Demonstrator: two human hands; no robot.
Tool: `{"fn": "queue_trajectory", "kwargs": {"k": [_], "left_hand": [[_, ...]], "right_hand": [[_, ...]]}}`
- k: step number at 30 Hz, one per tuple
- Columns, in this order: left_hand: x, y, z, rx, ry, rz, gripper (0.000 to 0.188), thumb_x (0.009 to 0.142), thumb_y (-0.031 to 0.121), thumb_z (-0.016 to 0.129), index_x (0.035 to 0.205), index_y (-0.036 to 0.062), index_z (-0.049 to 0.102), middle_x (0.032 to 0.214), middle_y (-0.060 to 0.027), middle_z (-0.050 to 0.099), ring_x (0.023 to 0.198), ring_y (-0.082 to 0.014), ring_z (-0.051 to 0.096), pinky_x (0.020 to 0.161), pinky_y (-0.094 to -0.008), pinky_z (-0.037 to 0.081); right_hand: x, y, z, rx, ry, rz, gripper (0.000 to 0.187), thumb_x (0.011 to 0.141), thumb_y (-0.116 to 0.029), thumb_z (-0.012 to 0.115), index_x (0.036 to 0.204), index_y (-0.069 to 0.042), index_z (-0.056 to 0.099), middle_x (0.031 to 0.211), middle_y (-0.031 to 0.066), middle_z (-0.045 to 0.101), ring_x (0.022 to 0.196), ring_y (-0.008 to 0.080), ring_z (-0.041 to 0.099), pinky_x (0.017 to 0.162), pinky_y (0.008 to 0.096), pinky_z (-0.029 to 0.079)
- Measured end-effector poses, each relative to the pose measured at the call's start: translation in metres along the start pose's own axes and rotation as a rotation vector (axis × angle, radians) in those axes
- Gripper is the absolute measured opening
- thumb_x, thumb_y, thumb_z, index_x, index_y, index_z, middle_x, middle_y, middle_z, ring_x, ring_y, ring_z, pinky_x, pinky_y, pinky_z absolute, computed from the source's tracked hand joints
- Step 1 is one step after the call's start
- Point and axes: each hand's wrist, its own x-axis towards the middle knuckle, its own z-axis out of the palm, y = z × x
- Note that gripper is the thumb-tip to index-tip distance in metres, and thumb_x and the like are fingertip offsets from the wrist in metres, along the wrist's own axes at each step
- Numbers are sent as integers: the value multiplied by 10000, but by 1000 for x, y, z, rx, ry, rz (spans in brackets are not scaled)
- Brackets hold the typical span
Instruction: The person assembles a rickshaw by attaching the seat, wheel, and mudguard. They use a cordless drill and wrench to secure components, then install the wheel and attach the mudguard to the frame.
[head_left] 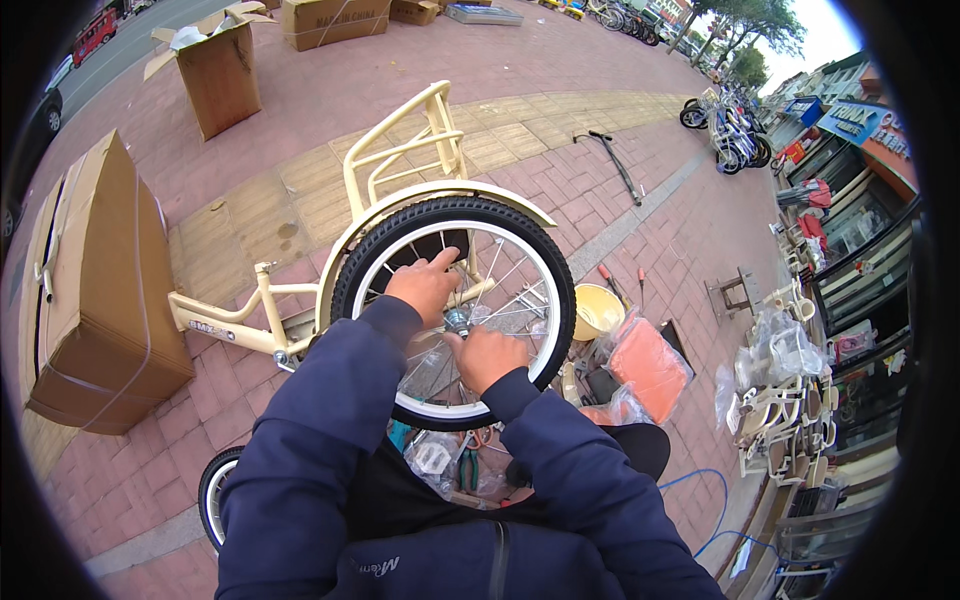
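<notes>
Wheel (563, 310), white-rimmed with black tyre, stands centre scene, directly before the person, beneath a cream mudguard (465, 188); the cream bicycle frame (235, 330) extends to the left. Left hand (423, 287) is over the spokes at the far-left side of the hub (457, 320), partly open with index finger extended; cannot tell whether it grips anything. Right hand (488, 358) is at the near-right side of the hub, fingers curled, thumb toward the axle; hold on it cannot be told. Right of wheel: pale yellow bucket (597, 310), plastic-wrapped orange item (648, 370). Far right: black hand pump (618, 168). Near side: pliers (468, 470). Left: large cardboard carton (110, 300)
</notes>
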Motion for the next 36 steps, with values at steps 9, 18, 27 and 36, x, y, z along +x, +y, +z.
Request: {"fn": "queue_trajectory", "kwargs": {"k": [9,18,27,36], "left_hand": [[2,-2,4,-6,16,-2,588,603,113,829,1164,146,659,1452,-62,421,1063,-310,625,846,-416,535],[1,-3,6,-28,122,34,343,646,76,746,981,86,672,1381,-77,469,985,-315,644,778,-424,554],[0,-1,6,-22,92,33,363,633,74,758,985,88,670,1393,-72,457,988,-308,642,781,-422,556],[0,2,7,-21,84,22,437,604,72,787,1025,93,673,1414,-73,450,1016,-306,635,806,-419,549]], "right_hand": [[0,2,1,16,79,-40,420,905,-435,595,863,-17,604,731,185,668,662,372,677,591,492,522],[-1,4,11,-60,97,-33,393,898,-436,605,852,-46,588,685,140,671,604,325,682,555,441,537],[3,3,7,-16,52,8,415,897,-429,586,782,-34,639,659,177,668,621,357,680,591,468,536],[-1,-7,6,146,-56,265,496,930,-476,524,895,-5,676,840,256,689,801,435,680,735,540,518]]}}
